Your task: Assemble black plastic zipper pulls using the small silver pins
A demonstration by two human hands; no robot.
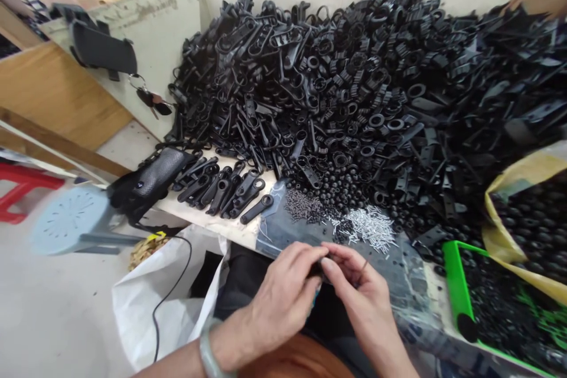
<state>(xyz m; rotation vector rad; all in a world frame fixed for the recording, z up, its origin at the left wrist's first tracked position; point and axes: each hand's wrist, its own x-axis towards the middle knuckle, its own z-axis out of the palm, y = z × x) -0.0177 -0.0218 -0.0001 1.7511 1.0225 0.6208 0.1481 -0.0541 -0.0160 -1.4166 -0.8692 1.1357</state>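
My left hand (286, 286), with a pale bangle (208, 347) at the wrist, is closed on a small black plastic part (316, 269). My right hand (361, 289) meets it, thumb and index finger pinched at the same part. Most of that part is hidden by my fingers, so its shape cannot be made out. Just beyond my hands lie a heap of silver pins (370, 229), a pile of tiny dark pieces (303, 205) and black balls (339, 186). Black lever-like arms (221, 189) lie in a row to the left.
A large mound of black plastic parts (310, 77) fills the walled bench. A green tray (454, 283) and a yellow-edged sack of black balls (531, 218) stand right. On the left are a phone holder (104, 50), keys (153, 100), a blue stool (71, 218) and a white sack (146, 301).
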